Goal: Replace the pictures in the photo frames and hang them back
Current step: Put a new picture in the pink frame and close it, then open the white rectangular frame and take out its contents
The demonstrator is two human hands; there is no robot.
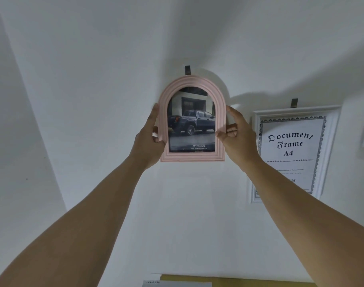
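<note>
Two bare forearms rise from the bottom corners of the view toward the middle, where both hands hold one pink arched frame (192, 157) flat against the white wall (94, 79). The left hand (149, 141) grips the frame's left edge, thumb on the front rim and fingers curled behind it. The right hand (238, 135) pinches the right edge, thumb on the front and fingers bent at the side.

The frame sits upright at the centre of the view. Its arched top is just under a dark hook (187, 70), touching it or nearly so. Inside is a picture (192, 125) of a dark pickup truck, so this one looks already refilled and the step in hand is hanging it back. Whether the hanger on the back has caught the hook cannot be seen. The next move likely calls for easing the frame onto the hook, feeling it take the weight, levelling it, and only then loosening both grips.

Counted: two hands, two hooks, two whole frames. The second hook (294, 102) is at right, above a white document frame (255, 162) that hangs on the wall with its printed stock sheet inside. A pale shape cut off at the far right edge may be a third frame; I cannot tell. One sheet of paper (177, 283) lies at the bottom centre.
</note>
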